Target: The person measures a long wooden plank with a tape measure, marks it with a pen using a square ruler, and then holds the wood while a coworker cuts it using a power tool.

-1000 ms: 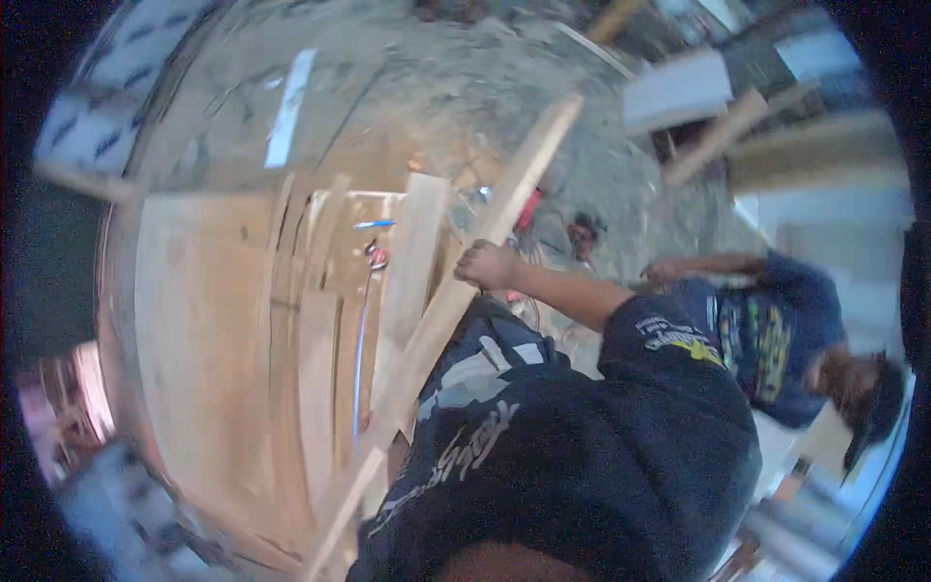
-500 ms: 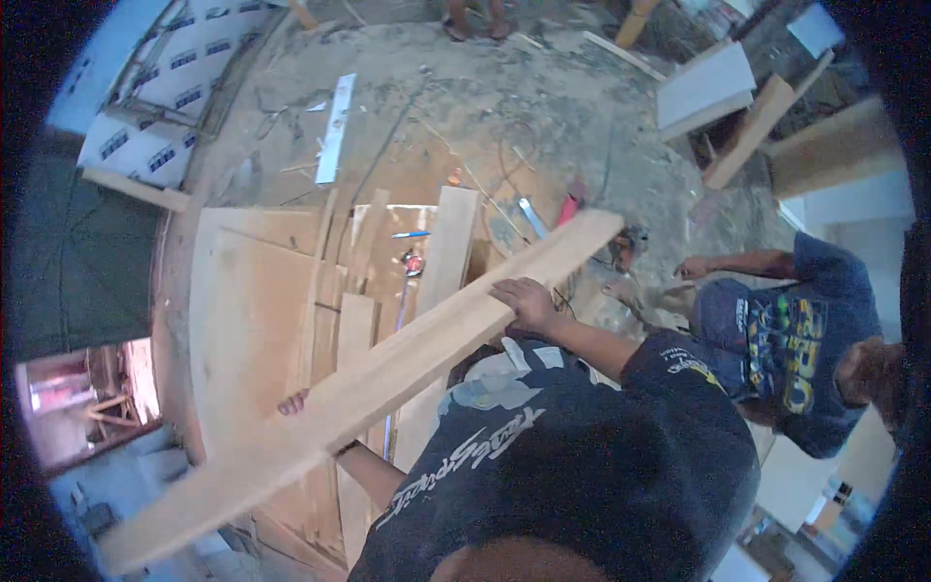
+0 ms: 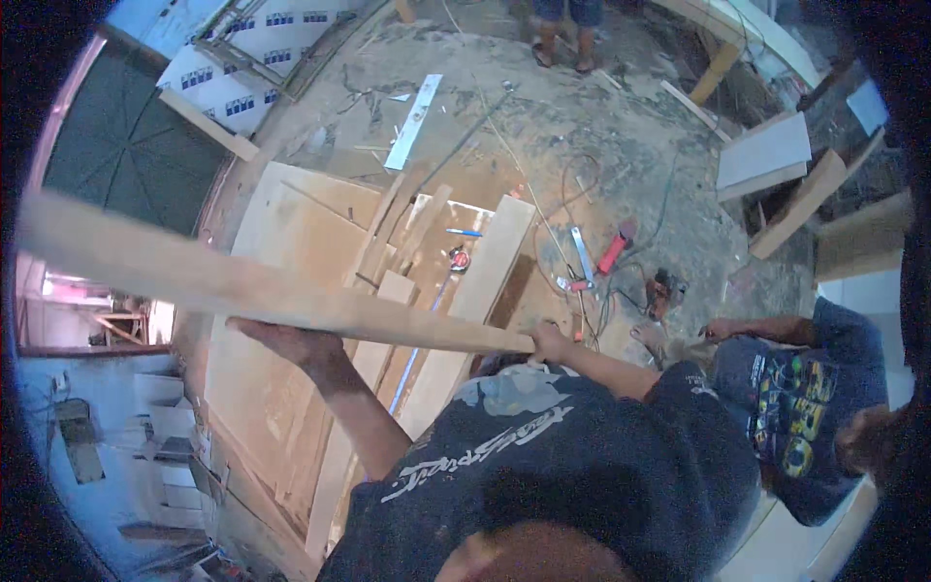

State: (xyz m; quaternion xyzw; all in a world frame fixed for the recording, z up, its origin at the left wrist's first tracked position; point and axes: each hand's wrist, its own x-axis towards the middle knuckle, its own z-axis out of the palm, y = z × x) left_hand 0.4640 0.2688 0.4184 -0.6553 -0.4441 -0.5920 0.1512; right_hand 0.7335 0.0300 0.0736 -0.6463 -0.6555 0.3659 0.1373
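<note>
I hold a long pale wooden plank (image 3: 242,283) across the front of me, its far-left end raised and slightly blurred. My left hand (image 3: 286,344) supports it from underneath near the middle, fingers stretched along its lower edge. At the plank's right end, my right hand (image 3: 551,341) grips it, with part of the fingers hidden behind the wood. Below the plank lie several boards, including a wide board (image 3: 497,262) and a large flat panel (image 3: 281,228). A red and black tape measure (image 3: 459,258) and a blue pen (image 3: 464,233) rest among them.
A co-worker (image 3: 805,388) in a dark shirt is close on my right. Another person's feet (image 3: 562,58) stand at the far side. On the floor are a red-handled tool (image 3: 613,254), an orange power tool (image 3: 665,291), a cord and a pale flat strip (image 3: 414,121).
The plank has swung: its left end has risen and its right end has come down toward me. My left hand has moved underneath it, and my right hand now grips its end. The view has shifted.
</note>
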